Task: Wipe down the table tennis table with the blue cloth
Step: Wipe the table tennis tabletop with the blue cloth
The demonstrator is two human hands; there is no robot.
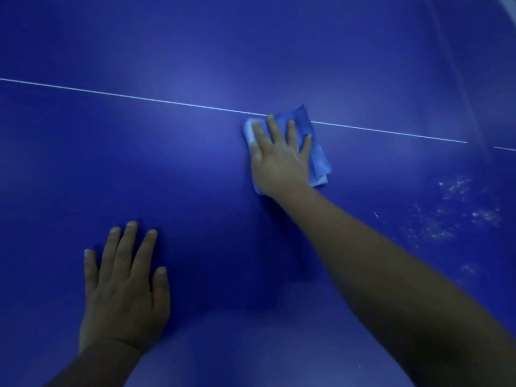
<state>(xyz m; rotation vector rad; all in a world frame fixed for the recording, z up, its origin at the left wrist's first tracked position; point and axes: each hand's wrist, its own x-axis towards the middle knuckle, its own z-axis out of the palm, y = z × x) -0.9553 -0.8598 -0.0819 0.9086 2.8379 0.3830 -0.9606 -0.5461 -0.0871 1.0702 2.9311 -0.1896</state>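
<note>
The blue table tennis table (178, 169) fills the head view, with a thin white line (139, 97) running across it from left to right. A folded blue cloth (317, 152) lies on the table over that line. My right hand (279, 155) presses flat on the cloth with straight, spread fingers and covers most of it. My left hand (124, 286) rests flat on the bare table surface near me, fingers straight, holding nothing.
A patch of whitish dusty specks (458, 213) lies on the table surface at the right. The table's far right edge (505, 1) shows as a pale strip in the top right corner.
</note>
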